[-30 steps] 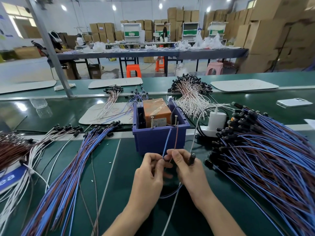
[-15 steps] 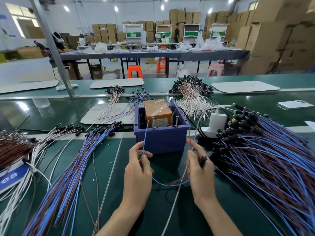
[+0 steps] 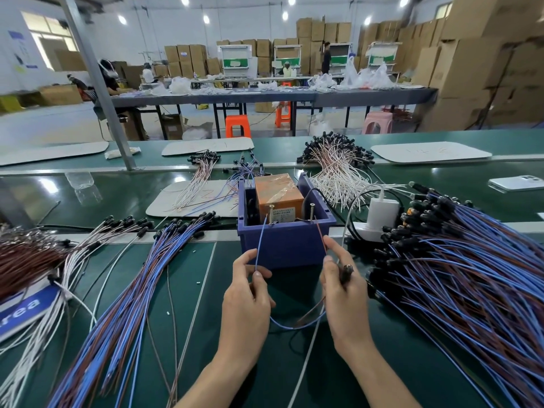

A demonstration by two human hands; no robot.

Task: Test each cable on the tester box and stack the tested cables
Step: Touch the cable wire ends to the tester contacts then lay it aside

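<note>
Hands apart, mid-test: left hand (image 3: 247,301) pinches a thin blue wire (image 3: 260,245), right hand (image 3: 344,293) its paired brown wire (image 3: 321,237), at the purple plastic tester box (image 3: 282,245). Blue-brown cable stack (image 3: 141,284) lies left; larger heap (image 3: 471,275), probably untested, right.

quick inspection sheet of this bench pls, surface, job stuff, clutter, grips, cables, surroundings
surface: green bench mat, glossy belt behind.
job's things: purple tester box holding an orange block and two upright screws.
clutter: white charger, phone, white boards.
grips: left hand pinches the blue lead; right hand pinches the brown lead and holds its black plug.
cables: lead tips by the screws, contact unclear; left pile of blue and brown cables, larger right pile.
surroundings: cardboard boxes, orange stool, people at far tables.
</note>
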